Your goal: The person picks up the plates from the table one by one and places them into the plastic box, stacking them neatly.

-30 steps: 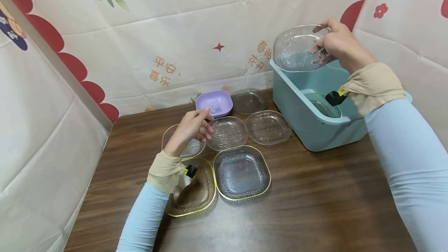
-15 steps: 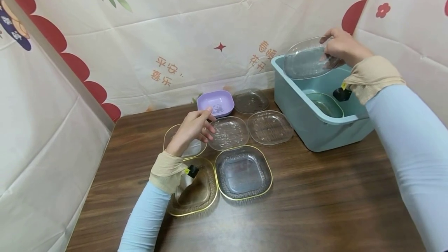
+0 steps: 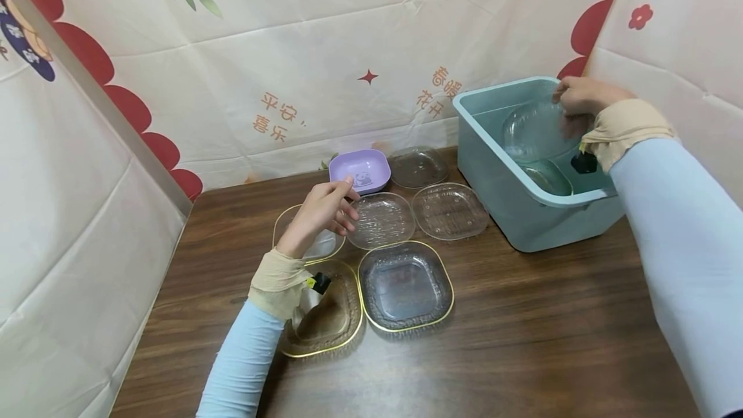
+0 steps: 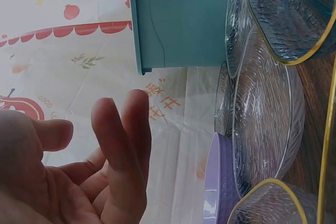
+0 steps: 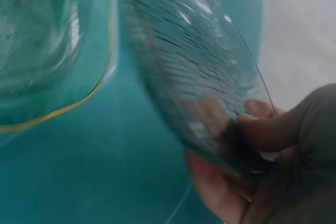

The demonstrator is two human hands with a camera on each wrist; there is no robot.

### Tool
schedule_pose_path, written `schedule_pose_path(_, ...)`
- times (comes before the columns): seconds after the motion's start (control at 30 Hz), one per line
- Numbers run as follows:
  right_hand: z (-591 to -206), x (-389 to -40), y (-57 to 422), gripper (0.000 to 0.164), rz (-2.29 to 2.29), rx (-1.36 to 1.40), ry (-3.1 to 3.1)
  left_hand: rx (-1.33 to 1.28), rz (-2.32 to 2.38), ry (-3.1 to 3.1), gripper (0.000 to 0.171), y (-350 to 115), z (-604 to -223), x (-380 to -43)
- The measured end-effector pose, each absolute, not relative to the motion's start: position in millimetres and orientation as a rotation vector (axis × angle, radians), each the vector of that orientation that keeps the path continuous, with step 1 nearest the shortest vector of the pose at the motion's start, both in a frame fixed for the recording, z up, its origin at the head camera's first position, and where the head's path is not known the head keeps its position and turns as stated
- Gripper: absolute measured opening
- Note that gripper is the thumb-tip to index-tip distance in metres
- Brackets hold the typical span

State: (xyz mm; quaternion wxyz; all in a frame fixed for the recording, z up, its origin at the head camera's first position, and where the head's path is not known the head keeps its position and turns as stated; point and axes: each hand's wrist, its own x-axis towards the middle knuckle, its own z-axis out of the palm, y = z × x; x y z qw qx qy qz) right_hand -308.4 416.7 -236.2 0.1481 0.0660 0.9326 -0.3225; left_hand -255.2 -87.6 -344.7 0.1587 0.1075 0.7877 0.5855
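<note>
At far right, the right hand (image 3: 586,99) pinches a clear plate (image 3: 528,131) by one edge, tilted inside the blue bin (image 3: 511,211). That one-sided grip could let it swing and chip the gold-rimmed dish (image 5: 42,85); blur hides any contact. The left hand (image 3: 319,215) hangs loose-fingered, holding nothing.

Bin (image 3: 496,192): plain blue-green
Rippled plate (image 3: 531,131) inside the bin: clear, colourless, wavy lines
Gold-rimmed dish (image 5: 37,51) inside the bin: looks green, with a gold edge
Purple bowl (image 3: 358,165) left of the bin: lilac, small panda print
Lined plate (image 3: 380,221) left of the bin: clear, streaky ripples
Square tray (image 3: 406,286) left of the bin: clear, greyish-blue cast, textured sides, gold edge
Table (image 3: 522,328) under the bin: dark brown wood grain
Backdrop (image 3: 325,50) behind the bin: off-white, red scallops, green leaf sprigs, orange characters
Sleeves (image 3: 667,231): plain pale blue
Wristbands (image 3: 635,128): beige
</note>
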Motion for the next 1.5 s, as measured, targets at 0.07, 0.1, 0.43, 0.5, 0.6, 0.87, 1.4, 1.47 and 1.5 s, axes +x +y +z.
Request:
schedule_pose_path(0.07, -241, -306, 420, 0.059, -0.942, 0.193, 2.601, 0.306, 1.677, 2.251, 0.055, -87, -344, -256)
schedule_pose_path(0.1, -244, -305, 421, 0.057, -0.937, 0.183, 2.561, 0.305, 1.679, 2.249, 0.055, -87, -343, -256)
schedule_pose_path(0.43, -269, -311, 432, 0.049, -0.873, 0.160, 2.310, 0.309, 1.676, 2.243, 0.056, -88, -341, -256)
schedule_pose_path(0.5, -272, -313, 434, 0.049, -0.862, 0.170, 2.281, 0.307, 1.679, 2.240, 0.056, -88, -341, -256)
schedule_pose_path(0.6, -274, -316, 437, 0.047, -0.828, 0.130, 2.266, 0.318, 1.685, 2.247, 0.054, -88, -339, -257)
schedule_pose_path(0.87, -274, -316, 438, 0.047, -0.808, 0.086, 2.217, 0.340, 1.674, 2.260, 0.056, -86, -336, -258)
schedule_pose_path(1.4, -277, -311, 436, 0.057, -0.740, 0.173, 2.151, 0.309, 1.679, 2.253, 0.053, -88, -339, -255)
schedule_pose_path(1.47, -276, -311, 436, 0.065, -0.726, 0.190, 2.158, 0.307, 1.682, 2.250, 0.052, -88, -339, -254)
schedule_pose_path(1.5, -275, -311, 435, 0.069, -0.725, 0.197, 2.164, 0.306, 1.682, 2.252, 0.052, -88, -339, -255)
